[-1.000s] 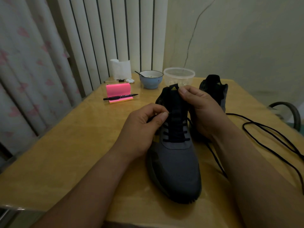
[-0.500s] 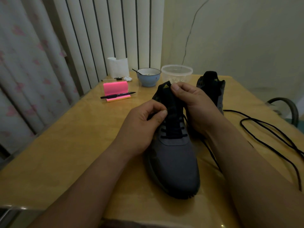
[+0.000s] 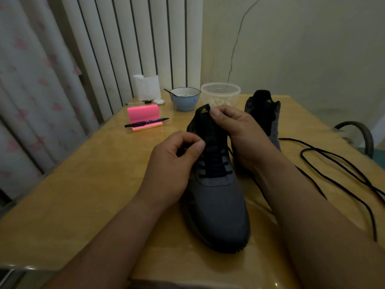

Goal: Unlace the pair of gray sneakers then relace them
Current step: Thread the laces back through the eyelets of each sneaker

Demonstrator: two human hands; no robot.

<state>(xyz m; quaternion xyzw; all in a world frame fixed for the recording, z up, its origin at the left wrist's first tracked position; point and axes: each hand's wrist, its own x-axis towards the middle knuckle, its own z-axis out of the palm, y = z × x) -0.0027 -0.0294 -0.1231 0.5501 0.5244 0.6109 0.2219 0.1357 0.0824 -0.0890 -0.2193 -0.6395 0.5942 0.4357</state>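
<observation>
From the head camera I see the gray mesh sneaker [image 3: 218,207] with black laces mid-table, toe toward me. My right hand [image 3: 239,132] pinches its black tongue [image 3: 208,126]; my left hand [image 3: 173,163] pinches lace at the left eyelets. The second gray sneaker [image 3: 264,109] stands behind, a loose black lace [image 3: 333,161] lies to the right, and a blue bowl [image 3: 185,100] sits at the back of the yellow wooden table [image 3: 83,195]

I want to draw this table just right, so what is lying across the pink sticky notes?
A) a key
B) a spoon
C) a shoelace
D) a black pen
D: a black pen lies across the front of the pink sticky notes, to the left of the blue bowl.
</observation>
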